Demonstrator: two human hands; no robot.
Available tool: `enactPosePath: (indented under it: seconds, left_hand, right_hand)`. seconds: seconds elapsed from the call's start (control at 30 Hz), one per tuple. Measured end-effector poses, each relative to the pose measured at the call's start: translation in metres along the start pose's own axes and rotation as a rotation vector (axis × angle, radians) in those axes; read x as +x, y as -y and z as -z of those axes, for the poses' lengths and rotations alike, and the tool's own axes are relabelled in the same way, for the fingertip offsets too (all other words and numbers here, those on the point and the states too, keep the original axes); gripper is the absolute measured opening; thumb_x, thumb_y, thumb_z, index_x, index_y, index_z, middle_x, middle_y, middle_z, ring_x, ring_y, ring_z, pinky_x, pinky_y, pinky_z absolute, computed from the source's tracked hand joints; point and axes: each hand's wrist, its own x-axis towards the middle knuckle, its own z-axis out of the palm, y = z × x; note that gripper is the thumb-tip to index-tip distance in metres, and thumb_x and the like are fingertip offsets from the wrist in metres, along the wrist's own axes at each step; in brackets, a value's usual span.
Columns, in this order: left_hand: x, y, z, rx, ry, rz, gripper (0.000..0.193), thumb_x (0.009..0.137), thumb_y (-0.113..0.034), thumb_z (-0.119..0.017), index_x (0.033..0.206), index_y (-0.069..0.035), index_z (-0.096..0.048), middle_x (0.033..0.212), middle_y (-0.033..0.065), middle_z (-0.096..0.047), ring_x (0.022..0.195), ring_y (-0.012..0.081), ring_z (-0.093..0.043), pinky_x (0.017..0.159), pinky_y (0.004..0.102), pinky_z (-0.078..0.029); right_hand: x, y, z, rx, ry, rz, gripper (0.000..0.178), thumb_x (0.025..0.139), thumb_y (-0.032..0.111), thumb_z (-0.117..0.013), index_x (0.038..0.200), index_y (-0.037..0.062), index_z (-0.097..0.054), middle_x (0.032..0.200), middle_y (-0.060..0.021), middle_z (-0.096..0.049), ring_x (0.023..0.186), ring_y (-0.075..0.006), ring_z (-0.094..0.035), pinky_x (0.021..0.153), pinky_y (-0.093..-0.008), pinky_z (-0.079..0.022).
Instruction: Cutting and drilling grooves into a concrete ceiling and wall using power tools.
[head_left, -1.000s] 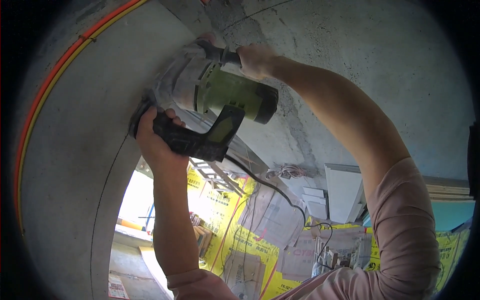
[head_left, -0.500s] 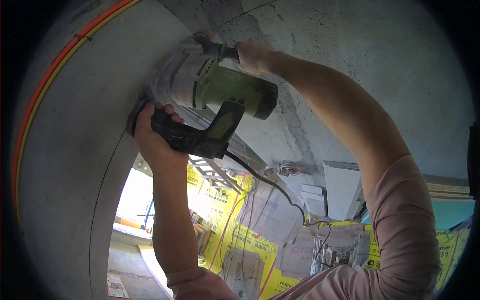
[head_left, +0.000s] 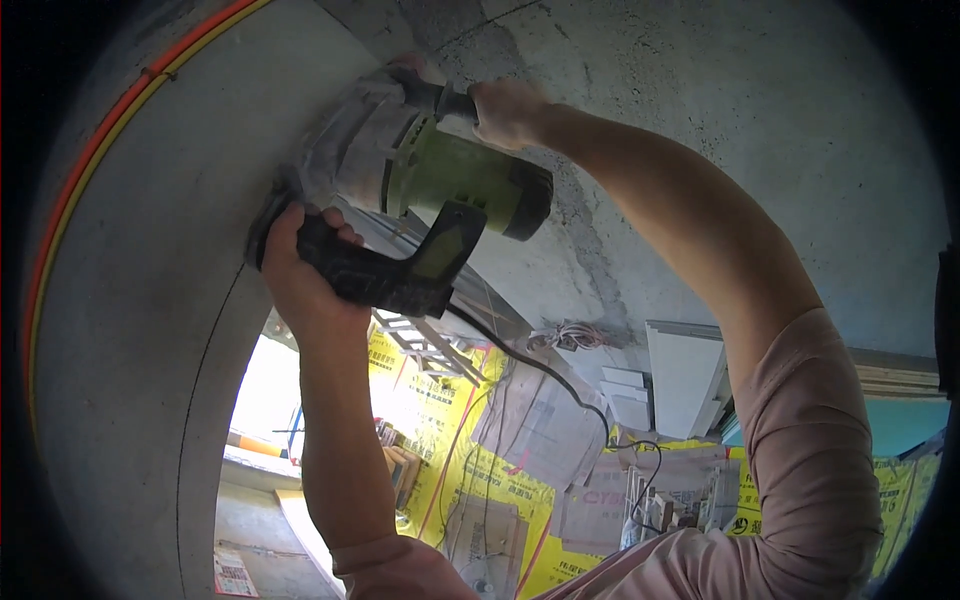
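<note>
A green and black power tool (head_left: 455, 185), dusty grey at its front housing, is pressed up against a grey concrete surface (head_left: 150, 300) overhead. My left hand (head_left: 300, 265) grips its black rear handle. My right hand (head_left: 505, 108) is closed around the black side handle at the top. A black power cord (head_left: 540, 370) trails down from the tool's handle. The tool's working end is hidden against the concrete.
Red and yellow lines (head_left: 90, 170) run along the curved concrete at left. Below are yellow printed sheets (head_left: 470, 480), a ladder (head_left: 425, 345), a bundle of wires (head_left: 575, 335), white panels (head_left: 685, 375) and a bright opening (head_left: 265, 395).
Both hands and the tool have shifted very slightly; the grip is the same.
</note>
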Motion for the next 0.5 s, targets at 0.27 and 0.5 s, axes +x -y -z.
enactPosePath:
  seconds: [0.27, 0.5]
  left_hand:
    - [0.013, 0.001, 0.012, -0.027, 0.058, -0.016, 0.015, 0.089, -0.020, -0.062, 0.095, -0.009, -0.055, 0.074, 0.0091, -0.060, 0.064, 0.0196, -0.057, 0.065, 0.0348, -0.048]
    - [0.026, -0.007, 0.015, -0.163, 0.094, 0.068, 0.011, 0.089, -0.018, -0.062, 0.087, -0.008, -0.056, 0.076, 0.0090, -0.060, 0.065, 0.0200, -0.058, 0.068, 0.0372, -0.051]
  right_hand:
    - [0.008, 0.001, -0.007, 0.002, -0.024, 0.013, 0.029, 0.081, 0.012, -0.060, 0.108, 0.0063, -0.068, 0.100, -0.0177, -0.071, 0.096, -0.0340, -0.069, 0.082, -0.0457, -0.055]
    - [0.011, 0.007, -0.005, 0.020, 0.007, -0.050, 0.029, 0.084, 0.015, -0.058, 0.110, 0.0058, -0.067, 0.108, -0.0207, -0.068, 0.104, -0.0375, -0.066, 0.087, -0.0469, -0.053]
